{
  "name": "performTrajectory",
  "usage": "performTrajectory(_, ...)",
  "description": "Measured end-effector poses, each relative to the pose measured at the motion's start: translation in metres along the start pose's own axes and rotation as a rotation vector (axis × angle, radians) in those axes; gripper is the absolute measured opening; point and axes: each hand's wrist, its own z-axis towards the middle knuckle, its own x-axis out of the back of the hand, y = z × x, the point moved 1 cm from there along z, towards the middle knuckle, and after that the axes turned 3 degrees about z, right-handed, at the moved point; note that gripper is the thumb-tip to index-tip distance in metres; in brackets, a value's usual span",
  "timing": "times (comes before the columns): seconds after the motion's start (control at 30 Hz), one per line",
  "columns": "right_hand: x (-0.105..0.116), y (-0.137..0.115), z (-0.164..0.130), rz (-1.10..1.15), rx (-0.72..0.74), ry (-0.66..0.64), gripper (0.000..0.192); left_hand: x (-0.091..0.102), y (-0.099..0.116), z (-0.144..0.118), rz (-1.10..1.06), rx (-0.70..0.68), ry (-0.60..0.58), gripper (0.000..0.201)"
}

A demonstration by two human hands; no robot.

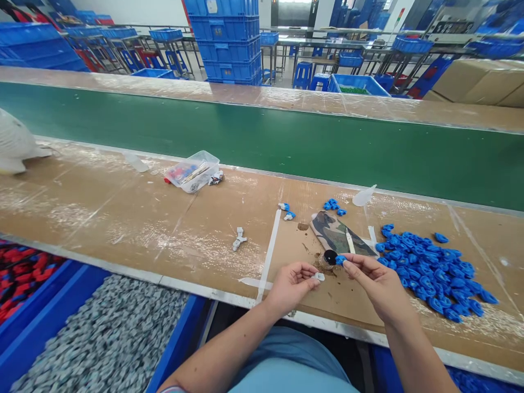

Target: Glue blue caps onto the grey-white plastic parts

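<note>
Between thumb and fingertips, my left hand (291,288) pinches a small grey plastic piece (319,277). A small blue plastic piece (339,260) is held by my right hand (379,284), right at the edge of a little round pot with dark contents (329,257). Whether the blue piece touches the pot, I cannot tell. Behind the pot lies a folded camouflage cloth (333,229) with a pale, thin-bladed tool (350,240) on it. To the right of my right hand spreads a heap of blue pieces (434,273).
Several grey pieces (239,239) and a few blue-and-grey ones (287,212) lie on the cardboard-covered bench (164,218). A clear plastic box (194,170) stands further left. Beyond runs a green conveyor belt (245,128). A blue bin of grey pieces (172,333) sits below the bench edge.
</note>
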Motion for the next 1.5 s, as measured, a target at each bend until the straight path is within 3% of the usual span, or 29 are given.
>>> performTrajectory(0.17,-0.011,0.002,-0.015,-0.044,0.055,-0.071,0.034,-0.001,-0.002,0.001,-0.014,-0.024,-0.02,0.031)
performTrajectory(0.5,-0.019,-0.001,-0.024,-0.335,0.412,-0.103,0.018,0.001,-0.005,0.001,-0.05,-0.052,-0.094,0.033)
performTrajectory(0.63,-0.013,-0.002,-0.021,-0.395,0.509,-0.221,0.018,0.002,-0.008,0.001,-0.032,-0.073,-0.171,0.031)
performTrajectory(0.8,-0.007,-0.007,-0.016,-0.447,0.457,-0.409,0.02,0.002,-0.009,-0.003,0.0,-0.055,-0.271,0.036)
performTrajectory(1.0,-0.014,0.0,-0.02,-0.255,0.343,-0.283,0.015,0.002,-0.002,-0.005,-0.066,-0.023,-0.2,0.036)
performTrajectory(1.3,-0.026,0.014,-0.032,-0.174,0.367,-0.034,0.017,0.001,0.001,-0.003,-0.075,-0.006,-0.097,0.042)
performTrajectory(1.5,-0.025,0.018,-0.038,-0.148,0.368,-0.032,0.025,0.0,0.008,-0.002,-0.031,0.039,-0.097,0.047)
